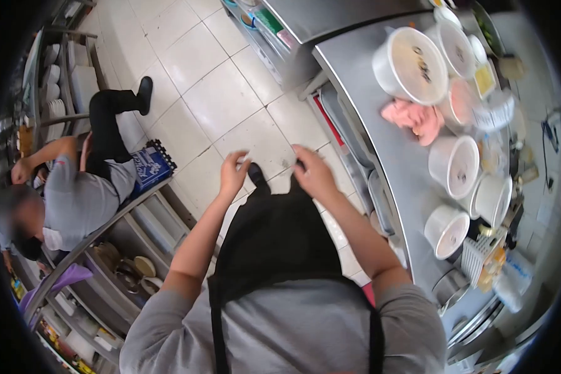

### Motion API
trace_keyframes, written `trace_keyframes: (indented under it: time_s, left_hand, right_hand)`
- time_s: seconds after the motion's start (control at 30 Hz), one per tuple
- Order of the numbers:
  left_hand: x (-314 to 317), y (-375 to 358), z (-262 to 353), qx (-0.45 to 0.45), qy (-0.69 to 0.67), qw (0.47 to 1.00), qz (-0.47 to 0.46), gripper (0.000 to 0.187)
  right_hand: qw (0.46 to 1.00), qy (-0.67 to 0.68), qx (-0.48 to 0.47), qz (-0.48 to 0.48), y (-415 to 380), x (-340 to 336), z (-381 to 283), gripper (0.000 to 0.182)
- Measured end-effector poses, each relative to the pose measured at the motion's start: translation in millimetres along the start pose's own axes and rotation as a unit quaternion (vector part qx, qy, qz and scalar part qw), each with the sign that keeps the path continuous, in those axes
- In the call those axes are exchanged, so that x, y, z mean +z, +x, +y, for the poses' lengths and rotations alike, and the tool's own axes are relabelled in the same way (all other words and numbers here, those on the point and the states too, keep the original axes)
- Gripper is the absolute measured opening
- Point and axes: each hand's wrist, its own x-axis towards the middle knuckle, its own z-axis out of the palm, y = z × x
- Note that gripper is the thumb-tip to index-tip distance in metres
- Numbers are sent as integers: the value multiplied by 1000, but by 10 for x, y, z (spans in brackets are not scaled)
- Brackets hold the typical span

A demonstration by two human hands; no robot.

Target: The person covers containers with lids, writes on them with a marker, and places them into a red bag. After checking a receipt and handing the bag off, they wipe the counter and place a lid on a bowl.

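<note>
Both hands are held out in front of my black apron (277, 243), above the tiled floor. My left hand (233, 173) has its fingers curled together, with a small whitish spot at the tips that is too blurred to name. My right hand (316, 176) is also closed, and something small and dark shows between thumb and fingers. The hands are apart from each other. Neither touches the steel counter (361, 81) on the right, where white lidded tubs (411, 65) with dark handwriting stand near a pink cloth (411, 118).
A person (84, 193) sits or crouches at the left, beside a blue crate (151, 168) and a metal shelf rack (137, 215) holding dishes. A white plastic basket (480, 255) and metal pans (452, 288) are on the right. Trays (349, 121) sit under the counter.
</note>
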Motion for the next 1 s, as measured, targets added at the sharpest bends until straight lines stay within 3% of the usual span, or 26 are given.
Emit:
trace_keyframes:
  time_s: [0.07, 0.13, 0.2, 0.27, 0.3, 0.37, 0.4, 0.53, 0.6, 0.63, 0.7, 0.73, 0.77, 0.87, 0.9, 0.97, 1.0]
  left_hand:
    - [99, -64, -546, -50, 11, 999, -15, 18]
    - [202, -72, -986, -68, 7, 997, -22, 16]
    - [270, -23, -1429, -138, -28, 989, -39, 17]
    - [307, 21, -1817, -181, -22, 983, -32, 18]
    - [330, 21, -1982, -220, -16, 975, -23, 19]
    - [375, -47, -2253, -241, 3, 970, -20, 19]
    - [400, -75, -2355, -252, 23, 967, -16, 19]
    - [617, -201, -2516, -288, -5, 957, -44, 19]
    - [719, -174, -2481, -327, -53, 942, -54, 18]
    - [767, -133, -2450, -329, -77, 939, -54, 18]
    - [850, -58, -2497, -324, -95, 939, -66, 19]
    - [855, -12, -2488, -324, -94, 939, -67, 19]
    - [848, 27, -2474, -314, -94, 943, -61, 19]
    - [822, 77, -2459, -304, -91, 947, -56, 19]
    - [825, 87, -2454, -304, -89, 947, -52, 19]
    - [865, 82, -2482, -303, -80, 948, -62, 19]
    - [880, 78, -2485, -302, -69, 948, -72, 20]
  right_hand:
    - [986, -131, 42, -91, 147, 615, 904, 41]
    - [970, -207, 125, -30, 274, 1033, 2358, 38]
    - [916, -225, 328, -57, 567, 931, 3002, 36]
    - [923, -267, 265, 73, 519, 1179, 3951, 33]
    - [924, -269, 264, 67, 589, 1218, 3870, 33]
    - [869, -269, 415, 3, 713, 1261, 3345, 32]
    - [869, -270, 415, -3, 665, 1374, 3328, 32]
    - [920, -193, 334, -68, 523, 1649, 3349, 30]
    - [955, -119, 271, -32, 569, 1698, 3548, 35]
    - [970, -126, 207, 2, 493, 1788, 4030, 38]
    - [946, -208, 246, 43, 633, 1607, 4231, 39]
    - [925, -197, 318, 64, 731, 1526, 4290, 33]
    - [897, -311, 301, 88, 745, 1453, 4311, 23]
    - [900, -270, 319, 123, 791, 1493, 4320, 17]
    - [878, -291, 359, 125, 911, 1594, 4056, 19]
    - [921, -291, 252, 59, 1068, 1674, 3506, 23]
    - [921, -290, 253, 59, 1068, 1753, 3475, 23]
